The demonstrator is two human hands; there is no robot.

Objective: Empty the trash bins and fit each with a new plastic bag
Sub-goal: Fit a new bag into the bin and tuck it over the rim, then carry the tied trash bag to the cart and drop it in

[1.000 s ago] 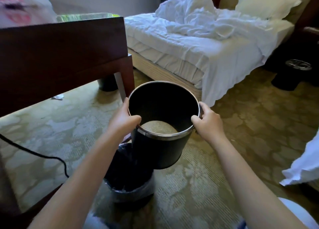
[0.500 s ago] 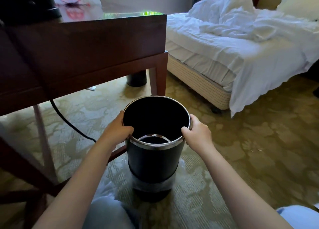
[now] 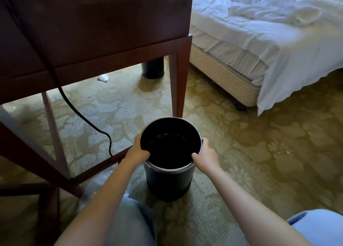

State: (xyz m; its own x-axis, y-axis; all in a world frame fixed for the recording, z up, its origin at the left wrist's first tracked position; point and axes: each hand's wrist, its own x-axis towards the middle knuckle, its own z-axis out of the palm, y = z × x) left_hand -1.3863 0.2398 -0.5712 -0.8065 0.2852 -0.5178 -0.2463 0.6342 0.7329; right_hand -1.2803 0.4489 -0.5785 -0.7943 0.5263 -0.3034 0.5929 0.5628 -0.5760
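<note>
Lowered since a second ago, left hand (image 3: pixel 137 154) and right hand (image 3: pixel 205 157) grip opposite sides of the black bin's (image 3: pixel 169 182) steel rim. It stands upright on the carpet (image 3: pixel 259 153), mouth up, long axis vertical, near the desk leg (image 3: pixel 178 89).

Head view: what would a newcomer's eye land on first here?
The black bin on the carpet at centre, with the left hand and right hand gripping its rim on opposite sides. Then the unmade bed at upper right and a second bin seen beneath the wooden desk.
</note>
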